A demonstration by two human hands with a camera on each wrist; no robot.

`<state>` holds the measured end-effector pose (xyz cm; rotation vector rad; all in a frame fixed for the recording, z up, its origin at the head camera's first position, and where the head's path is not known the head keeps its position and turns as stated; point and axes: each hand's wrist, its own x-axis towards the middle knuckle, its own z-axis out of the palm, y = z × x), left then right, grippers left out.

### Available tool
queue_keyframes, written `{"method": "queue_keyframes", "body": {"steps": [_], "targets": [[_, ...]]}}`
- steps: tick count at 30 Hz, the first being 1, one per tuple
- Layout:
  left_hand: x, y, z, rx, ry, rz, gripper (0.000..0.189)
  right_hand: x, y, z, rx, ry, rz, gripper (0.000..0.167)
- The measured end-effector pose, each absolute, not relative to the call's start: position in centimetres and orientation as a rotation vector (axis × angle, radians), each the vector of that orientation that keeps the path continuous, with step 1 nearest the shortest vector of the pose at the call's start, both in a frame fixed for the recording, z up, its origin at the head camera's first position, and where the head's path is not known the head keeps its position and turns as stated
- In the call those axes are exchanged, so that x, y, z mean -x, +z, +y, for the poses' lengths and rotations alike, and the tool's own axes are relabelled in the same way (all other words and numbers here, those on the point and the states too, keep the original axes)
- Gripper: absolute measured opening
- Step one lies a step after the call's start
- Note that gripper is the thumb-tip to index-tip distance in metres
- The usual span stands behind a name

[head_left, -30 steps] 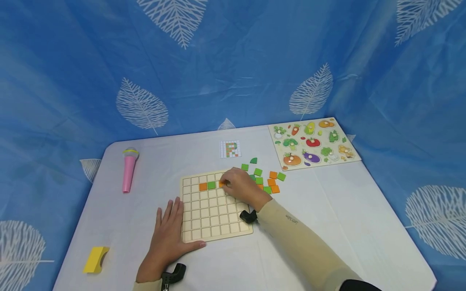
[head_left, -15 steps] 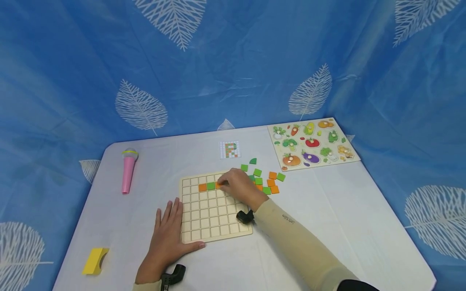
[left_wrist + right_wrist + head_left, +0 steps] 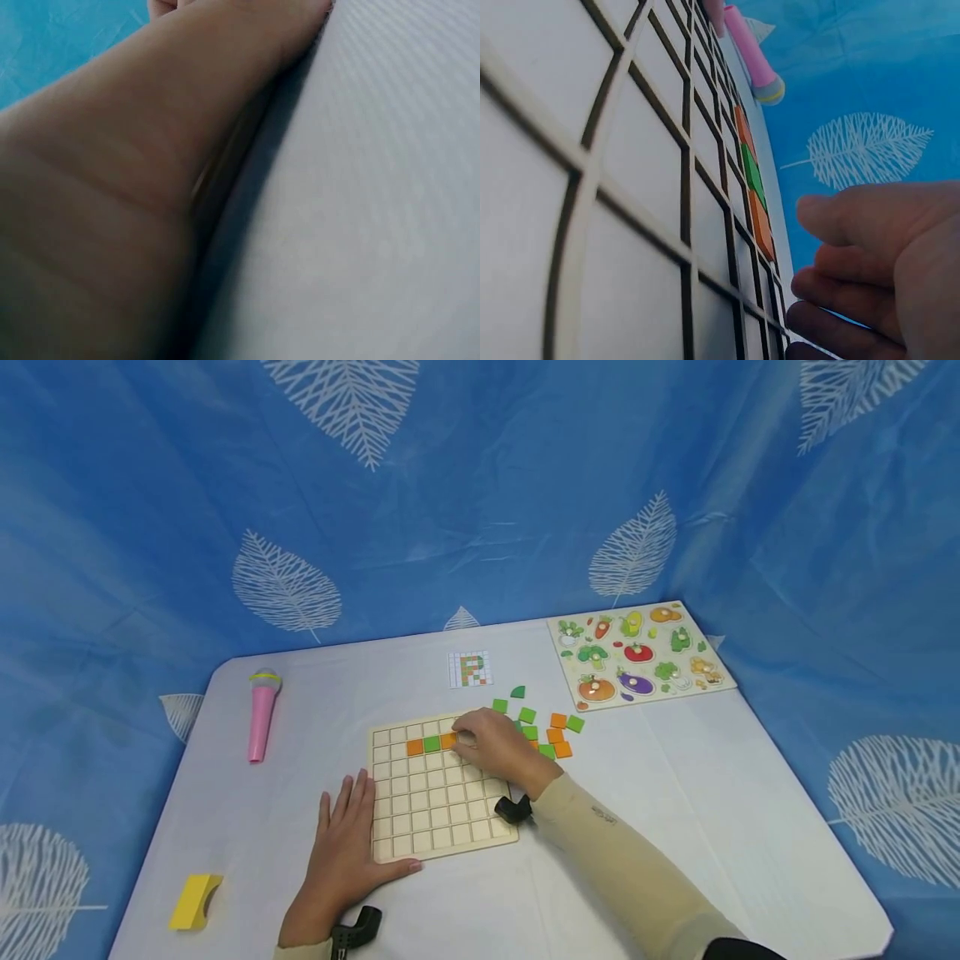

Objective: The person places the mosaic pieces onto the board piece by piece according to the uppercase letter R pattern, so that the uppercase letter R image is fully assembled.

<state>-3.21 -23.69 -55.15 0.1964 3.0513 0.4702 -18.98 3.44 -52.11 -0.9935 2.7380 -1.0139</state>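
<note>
A wooden grid board (image 3: 420, 800) lies on the table. In its second row from the far edge sit an orange square tile (image 3: 415, 747), a green one (image 3: 431, 744) and another orange tile (image 3: 447, 741), side by side. My right hand (image 3: 497, 743) hovers over the board at the right end of this row. In the right wrist view its loosely bent fingers (image 3: 847, 289) stand apart from the tiles and hold nothing. My left hand (image 3: 341, 843) lies spread against the board's left edge, thumb along the near left corner; the left wrist view shows mostly its blurred side (image 3: 135, 150).
Loose green tiles (image 3: 527, 716) and orange tiles (image 3: 562, 749) lie right of the board. Behind it is a pattern card (image 3: 470, 669). A vegetable puzzle (image 3: 641, 656) lies back right, a pink toy microphone (image 3: 262, 718) left, a yellow block (image 3: 195, 902) front left.
The second orange tile has slid left into the cell beside the green one, and the right hand has let go of it. The left hand stays put.
</note>
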Motion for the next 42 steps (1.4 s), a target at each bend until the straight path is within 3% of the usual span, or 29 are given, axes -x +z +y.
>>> {"method": "queue_keyframes", "body": {"steps": [26, 42], "targets": [[3.1, -55.6, -23.7, -0.206, 0.472, 3.054, 0.154, 20.1, -51.4, 11.8, 0.704, -1.032, 2.892, 0.036], [3.0, -55.4, -23.7, -0.207, 0.479, 3.050, 0.153, 22.0, -52.1, 12.8, 0.601, -1.023, 2.890, 0.032]]}}
